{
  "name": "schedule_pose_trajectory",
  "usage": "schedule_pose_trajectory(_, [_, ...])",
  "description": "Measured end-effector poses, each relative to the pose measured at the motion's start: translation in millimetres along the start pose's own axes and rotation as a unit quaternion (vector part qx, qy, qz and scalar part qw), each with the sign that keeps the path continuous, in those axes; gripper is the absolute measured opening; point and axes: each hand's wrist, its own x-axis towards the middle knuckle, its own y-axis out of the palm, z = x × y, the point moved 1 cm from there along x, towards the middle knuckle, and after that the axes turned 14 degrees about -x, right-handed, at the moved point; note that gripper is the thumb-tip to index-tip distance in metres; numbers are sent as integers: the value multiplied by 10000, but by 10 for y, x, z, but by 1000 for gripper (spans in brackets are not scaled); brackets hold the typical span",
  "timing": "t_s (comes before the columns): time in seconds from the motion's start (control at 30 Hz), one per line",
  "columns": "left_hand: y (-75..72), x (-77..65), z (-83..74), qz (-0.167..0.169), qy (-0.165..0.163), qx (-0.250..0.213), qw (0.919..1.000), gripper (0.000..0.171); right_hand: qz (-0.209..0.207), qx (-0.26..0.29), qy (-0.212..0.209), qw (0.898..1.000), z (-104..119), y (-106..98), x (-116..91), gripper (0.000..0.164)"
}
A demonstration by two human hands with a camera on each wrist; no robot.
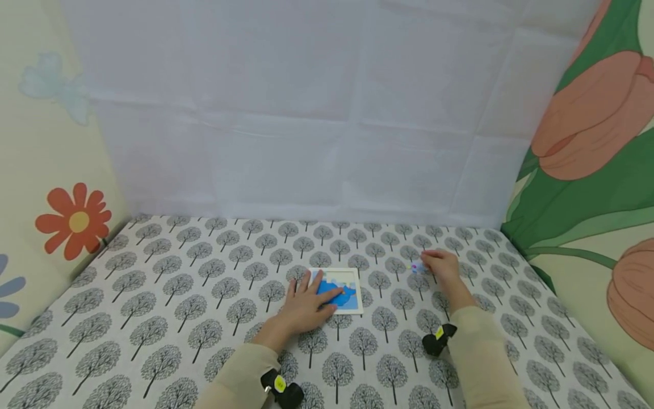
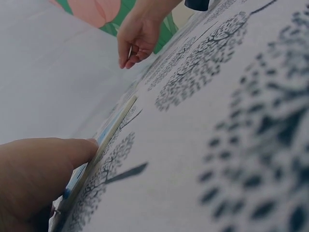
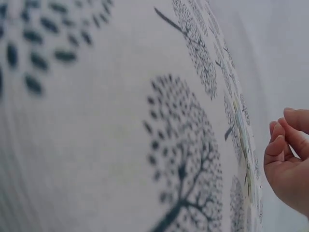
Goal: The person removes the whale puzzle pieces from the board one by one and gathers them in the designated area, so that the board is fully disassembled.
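Observation:
A small puzzle board with a blue picture and a cream rim [image 1: 360,295] lies flat on the cloth. Across its left part my left hand [image 1: 306,304] rests with the fingers spread; its thumb [image 2: 79,150] touches the rim in the left wrist view. To the right, my right hand [image 1: 443,266] pinches a small pale puzzle piece with pink and blue spots [image 1: 416,266] at its fingertips. In the left wrist view that right hand [image 2: 140,36] is curled, above the cloth. The right wrist view shows thumb and forefinger together [image 3: 289,154], the piece not clear between them.
Tree-printed cloth [image 1: 204,284] covers the table. A white sheet [image 1: 306,113] hangs behind it, and painted walls stand on both sides. In the right wrist view a flat strip with yellow and blue edges [image 3: 244,150] lies on the cloth; its kind is unclear.

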Motion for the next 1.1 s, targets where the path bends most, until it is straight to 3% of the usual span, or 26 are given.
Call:
schedule_pose_trajectory(0.13, [-5,1,-6,1,-27,-1,10000,43,90,36,-128,9999,38,77,-12,27])
schedule_pose_trajectory(0.4, [-21,-8,-16,18,-48,-42,10000,43,139,-65,0,9999,202,302,-63,23])
schedule_pose_trajectory(0.83, [-51,-43,-49,27,-158,-99,9998,44,711,377,-604,9949,455,680,-235,21])
schedule_pose_trajectory(0.93, [-62,-61,-56,17,-223,-112,9997,46,753,219,-734,9942,488,771,-283,20])
schedule_pose_trajectory(1.1, [-67,-87,-34,7,-290,-13,9996,50,868,80,-605,9944,549,920,-347,18])
